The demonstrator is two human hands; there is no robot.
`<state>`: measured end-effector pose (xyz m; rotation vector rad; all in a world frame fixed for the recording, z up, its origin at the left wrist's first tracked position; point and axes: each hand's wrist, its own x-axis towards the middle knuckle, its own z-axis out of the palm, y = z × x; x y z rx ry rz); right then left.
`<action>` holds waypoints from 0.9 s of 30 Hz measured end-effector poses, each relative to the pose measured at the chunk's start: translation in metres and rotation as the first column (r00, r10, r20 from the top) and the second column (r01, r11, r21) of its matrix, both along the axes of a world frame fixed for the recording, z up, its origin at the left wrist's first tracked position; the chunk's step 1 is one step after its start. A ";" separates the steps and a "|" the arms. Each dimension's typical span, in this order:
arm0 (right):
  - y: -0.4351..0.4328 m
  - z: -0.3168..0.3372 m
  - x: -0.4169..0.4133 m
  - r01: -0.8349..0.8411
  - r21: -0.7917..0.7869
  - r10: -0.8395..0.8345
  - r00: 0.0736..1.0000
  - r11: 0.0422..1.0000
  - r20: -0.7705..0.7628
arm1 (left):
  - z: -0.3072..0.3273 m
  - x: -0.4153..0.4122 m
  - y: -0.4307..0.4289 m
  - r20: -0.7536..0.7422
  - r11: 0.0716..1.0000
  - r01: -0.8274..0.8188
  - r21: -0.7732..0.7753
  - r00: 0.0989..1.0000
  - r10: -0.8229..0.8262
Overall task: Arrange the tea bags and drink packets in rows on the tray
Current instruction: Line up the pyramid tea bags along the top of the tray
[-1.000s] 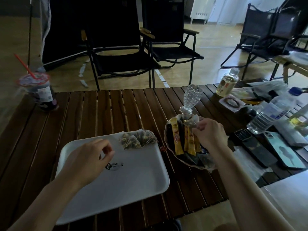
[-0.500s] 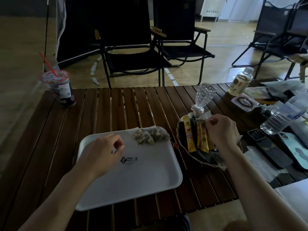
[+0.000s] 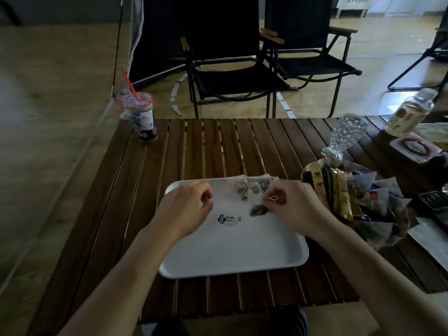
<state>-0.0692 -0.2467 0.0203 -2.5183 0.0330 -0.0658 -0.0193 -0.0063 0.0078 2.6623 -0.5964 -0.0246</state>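
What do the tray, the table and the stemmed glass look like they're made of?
Tray: probably white plastic or melamine, smooth, with a moulded rounded rim. Table: dark-stained wood slats, with grain and gaps visible. Stemmed glass: clear glass, possibly acrylic, with a faceted pattern catching light.

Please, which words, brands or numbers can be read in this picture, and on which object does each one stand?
No text is legible here.
Logo on the tray: dark print, too small to read.
Label on the cup: blurred.
Label on the bottle: blurred.
Red print on the yellow drink packets: blurred.
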 end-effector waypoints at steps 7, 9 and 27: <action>0.014 -0.011 0.013 -0.060 -0.016 0.059 0.998 0.998 -0.027 | -0.003 0.001 0.008 -0.056 1.000 -0.008 0.026 0.998 0.009; 0.002 -0.008 0.017 -0.003 0.000 0.003 1.000 1.000 -0.009 | -0.004 0.001 0.007 -0.099 1.000 0.010 0.018 0.995 -0.009; -0.048 -0.016 0.018 0.090 -0.019 -0.091 0.994 0.996 -0.060 | -0.004 -0.002 -0.025 -0.090 0.993 0.083 -0.083 0.992 -0.090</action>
